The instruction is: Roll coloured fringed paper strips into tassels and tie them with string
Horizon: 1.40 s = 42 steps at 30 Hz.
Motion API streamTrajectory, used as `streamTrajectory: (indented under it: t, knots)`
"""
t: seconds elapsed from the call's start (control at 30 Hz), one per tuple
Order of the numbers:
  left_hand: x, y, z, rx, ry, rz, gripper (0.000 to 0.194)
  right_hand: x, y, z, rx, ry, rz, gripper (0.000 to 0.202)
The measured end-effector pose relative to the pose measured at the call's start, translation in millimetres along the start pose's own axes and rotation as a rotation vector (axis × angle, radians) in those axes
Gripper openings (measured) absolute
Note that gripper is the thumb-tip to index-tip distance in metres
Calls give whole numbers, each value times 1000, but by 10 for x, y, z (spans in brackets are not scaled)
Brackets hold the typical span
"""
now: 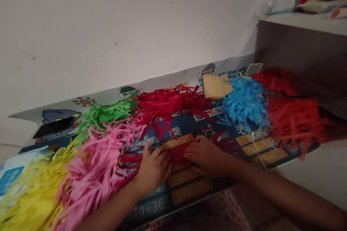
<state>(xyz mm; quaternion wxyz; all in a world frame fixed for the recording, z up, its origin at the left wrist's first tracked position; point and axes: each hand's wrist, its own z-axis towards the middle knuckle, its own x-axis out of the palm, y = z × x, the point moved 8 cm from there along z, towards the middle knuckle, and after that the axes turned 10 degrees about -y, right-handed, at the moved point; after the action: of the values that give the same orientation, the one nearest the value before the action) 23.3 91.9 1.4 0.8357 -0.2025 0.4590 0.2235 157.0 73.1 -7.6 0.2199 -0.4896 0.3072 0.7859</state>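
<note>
A dark red fringed paper (177,153) lies on the printed mat in front of me, its strips spreading out to both sides. My left hand (154,166) has its fingers curled over the paper's left part. On the right part, my right hand (202,153) presses down with bent fingers. Between the two hands shows the plain uncut band of the paper. Just beyond them is a heap of crimson paper strips (168,103). A heap of pink paper strips (94,162) lies close to my left forearm. The undersides of both hands are hidden.
Heaps of yellow (40,191), green (111,111), blue (244,101) and orange-red (295,117) paper strips lie along the mat (151,205). A tan folded paper (217,86) sits at the back, a black phone-like slab (54,127) at left. A box-like shelf (300,43) stands right, a white wall behind.
</note>
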Motion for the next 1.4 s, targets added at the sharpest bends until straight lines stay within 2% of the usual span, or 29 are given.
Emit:
streamTrajectory:
  t: [0.13,0.23,0.33,0.43,0.5,0.57,0.63,0.73,0.87,1.0,1.07,1.13,1.2,1.3,1.4]
  knots:
    - [-35,56,44,-68,-1,-56,12,82,28,42,-44,-59,-107,16]
    - [-33,38,46,-64,5,-23,21,107,-52,65,-37,-161,-99,10]
    - [-10,-4,45,-48,17,54,24,5,-131,75,14,-294,-40,11]
    - [14,-40,68,-33,14,120,17,-121,-155,84,66,-353,28,10]
    - [23,-53,84,-17,-7,151,7,-186,-140,90,98,-360,51,7]
    - [35,-54,86,-5,-22,171,7,-203,-89,93,107,-342,26,16]
    - [54,-47,68,0,-23,184,7,-160,5,85,61,-314,-73,26]
    - [61,-41,12,-8,-35,197,7,-41,118,17,-49,-320,-253,18]
    - [79,-49,-88,-18,-42,222,14,18,13,-169,-75,-347,-295,21]
    - [147,-35,-170,-32,-3,256,20,-174,-166,-335,-54,-316,-295,22]
    - [174,-31,-183,-47,15,267,20,-348,-217,-352,52,-324,-319,21]
    - [190,-47,-173,-61,34,266,19,-420,-185,-313,181,-286,-310,22]
    - [200,-75,-152,-74,57,258,20,-326,-22,-225,207,-222,-244,30]
    - [201,-105,-142,-69,86,261,21,-58,259,-90,65,-236,-180,32]
    - [137,-79,-191,-34,39,227,19,200,212,-76,12,-238,-133,19]
